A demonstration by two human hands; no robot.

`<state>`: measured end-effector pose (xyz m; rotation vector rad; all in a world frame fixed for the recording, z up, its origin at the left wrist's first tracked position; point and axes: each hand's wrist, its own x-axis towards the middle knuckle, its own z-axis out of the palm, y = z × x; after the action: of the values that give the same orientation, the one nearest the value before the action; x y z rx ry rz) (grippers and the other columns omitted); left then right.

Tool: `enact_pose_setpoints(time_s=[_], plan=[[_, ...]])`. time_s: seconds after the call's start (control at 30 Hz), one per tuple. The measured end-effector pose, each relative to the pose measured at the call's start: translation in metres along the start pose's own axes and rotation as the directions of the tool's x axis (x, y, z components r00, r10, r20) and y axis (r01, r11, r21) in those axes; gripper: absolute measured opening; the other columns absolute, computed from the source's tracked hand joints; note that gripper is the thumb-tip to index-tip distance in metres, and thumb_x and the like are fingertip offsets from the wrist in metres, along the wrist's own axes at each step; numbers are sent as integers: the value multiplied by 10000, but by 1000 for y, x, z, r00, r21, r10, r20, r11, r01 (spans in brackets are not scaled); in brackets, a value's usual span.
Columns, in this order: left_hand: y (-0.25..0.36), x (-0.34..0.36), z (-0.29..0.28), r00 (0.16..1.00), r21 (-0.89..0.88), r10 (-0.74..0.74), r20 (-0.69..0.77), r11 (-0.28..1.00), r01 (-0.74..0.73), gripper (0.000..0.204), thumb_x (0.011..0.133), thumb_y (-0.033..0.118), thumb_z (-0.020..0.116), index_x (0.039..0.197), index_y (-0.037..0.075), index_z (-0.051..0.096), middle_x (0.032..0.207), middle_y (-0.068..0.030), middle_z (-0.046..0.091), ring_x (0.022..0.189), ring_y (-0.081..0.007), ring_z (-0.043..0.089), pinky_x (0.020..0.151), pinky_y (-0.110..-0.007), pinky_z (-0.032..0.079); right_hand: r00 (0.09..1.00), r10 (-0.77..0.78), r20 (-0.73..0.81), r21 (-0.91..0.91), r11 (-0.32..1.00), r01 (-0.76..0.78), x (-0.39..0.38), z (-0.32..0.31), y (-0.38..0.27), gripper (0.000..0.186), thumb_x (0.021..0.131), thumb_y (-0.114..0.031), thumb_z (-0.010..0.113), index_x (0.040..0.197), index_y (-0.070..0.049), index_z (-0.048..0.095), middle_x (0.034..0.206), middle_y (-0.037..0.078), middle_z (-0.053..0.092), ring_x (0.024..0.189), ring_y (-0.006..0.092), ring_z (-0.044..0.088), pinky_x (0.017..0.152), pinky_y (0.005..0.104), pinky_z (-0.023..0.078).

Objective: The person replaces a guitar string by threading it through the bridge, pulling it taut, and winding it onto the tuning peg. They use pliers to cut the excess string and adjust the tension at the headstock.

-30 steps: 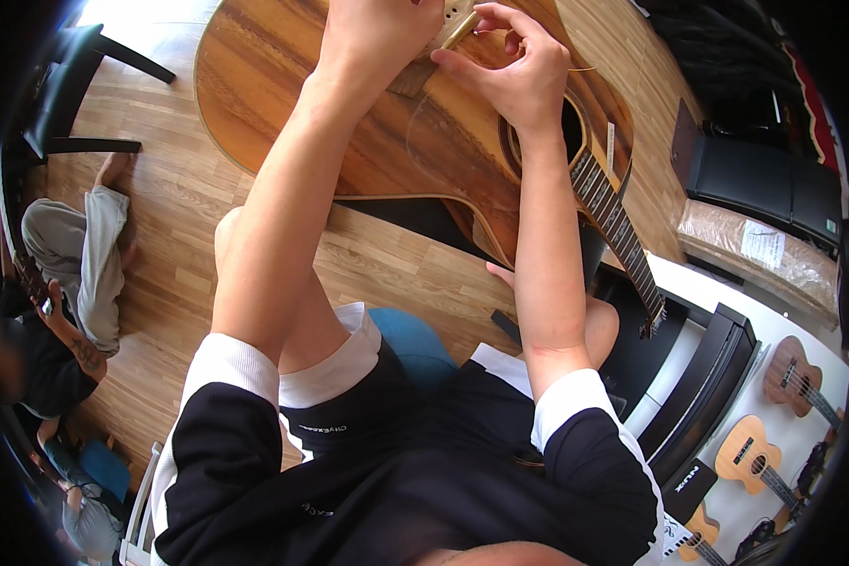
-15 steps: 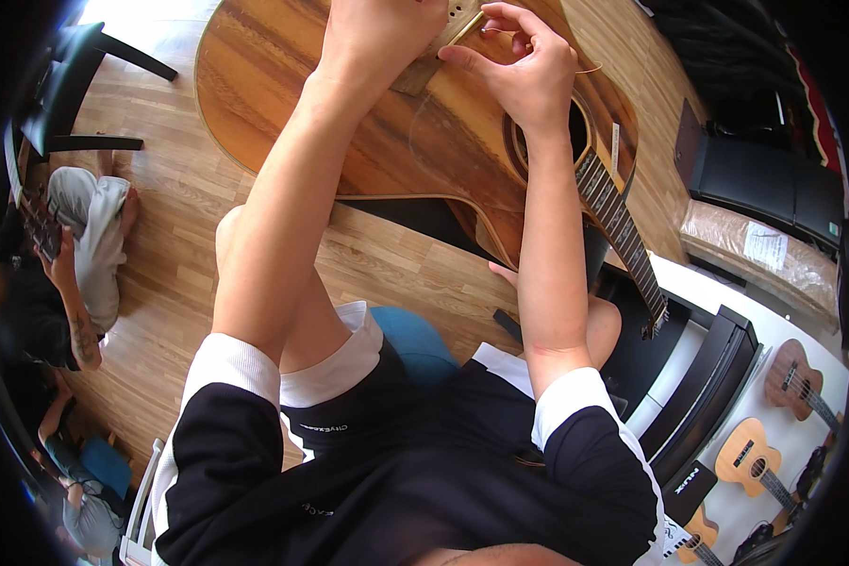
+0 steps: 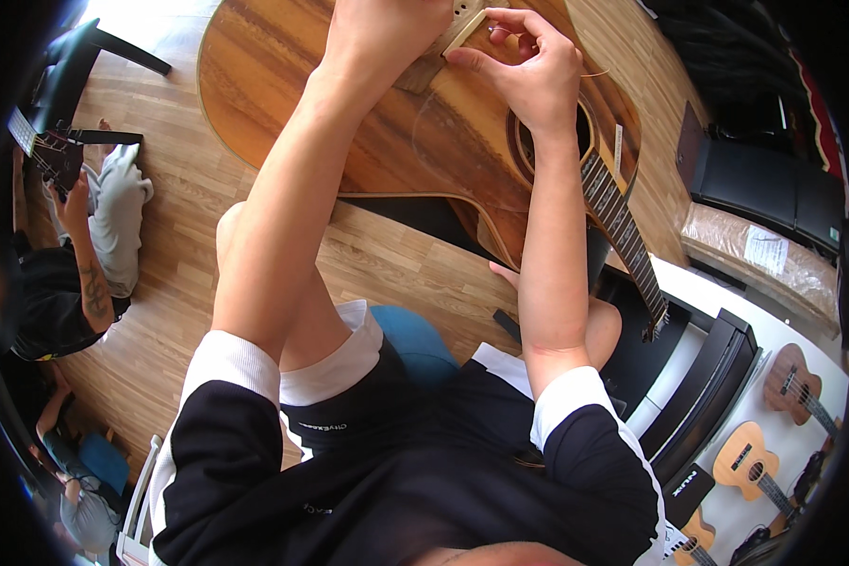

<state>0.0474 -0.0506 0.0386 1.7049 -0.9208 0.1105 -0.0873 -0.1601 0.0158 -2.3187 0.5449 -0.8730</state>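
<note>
A wooden acoustic guitar lies face up ahead of me, its fretted neck angled down to the right. Cut off at the top edge, my left hand is at the bridge, which has dark pin holes; its fingertips are hidden. My right hand has thumb and forefinger at opposite ends of a pale narrow strip by the bridge. A thin coppery string sticks out past the right hand's fingers. The sound hole is partly behind my right forearm.
At left are a black chair and people seated low, one holding a dark-headed guitar. Right are a black bench, a wrapped carton, a black keyboard-like case and several ukuleles on a white surface.
My right hand has shifted slightly right and down, along with the pale strip. The seated person at left has moved, raising the held guitar's head higher in view.
</note>
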Motion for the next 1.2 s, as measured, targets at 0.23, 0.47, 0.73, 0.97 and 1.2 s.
enact_pose_setpoints(time_s=[0.23, 0.47, 0.73, 0.97, 1.2], plan=[[3, 1, -2, 999, 25, -23, 32, 999, 22, 150, 776, 45, 651, 870, -50, 718, 769, -234, 688, 725, -341, 702, 681, -374, 546, 999, -28, 32, -11, 1000, 28, 7, -4, -14, 507, 634, -338, 912, 980, -28, 710, 866, 89, 706, 756, 157, 655, 656, 274, 502], [-1, 2, -1, 997, 90, 37, 63, 995, -42, 136, 755, 35, 636, 836, -42, 714, 759, -231, 680, 729, -359, 690, 687, -380, 543, 991, -123, 59, 95, 989, 117, 8, -8, -19, 211, 758, -67, 759, 965, -47, 724, 835, 84, 663, 745, 168, 643, 627, 273, 489], [-7, 1, -1, 996, 92, 16, 92, 995, -24, 123, 745, 34, 635, 810, -38, 711, 743, -228, 673, 726, -361, 687, 677, -383, 542, 994, -60, 93, 0, 998, 60, 13, -6, -12, 146, 802, 32, 656, 907, -39, 728, 809, 89, 628, 643, 178, 582, 582, 287, 456], [-6, 0, 0, 996, 78, 0, 89, 997, -7, 123, 748, 38, 630, 803, -39, 708, 742, -234, 668, 733, -361, 691, 676, -385, 544, 948, -304, 97, -97, 945, 313, 24, -8, -3, 116, 795, 37, 667, 879, -23, 719, 810, 110, 645, 719, 230, 653, 642, 325, 504], [-5, 0, 0, 996, 77, 6, 84, 997, -13, 118, 740, 37, 623, 787, -36, 703, 730, -239, 659, 723, -376, 682, 669, -399, 539, 921, -344, 182, -67, 930, 360, 29, -16, 0, 141, 767, 57, 692, 884, -17, 716, 866, 117, 672, 770, 253, 678, 687, 329, 536]])
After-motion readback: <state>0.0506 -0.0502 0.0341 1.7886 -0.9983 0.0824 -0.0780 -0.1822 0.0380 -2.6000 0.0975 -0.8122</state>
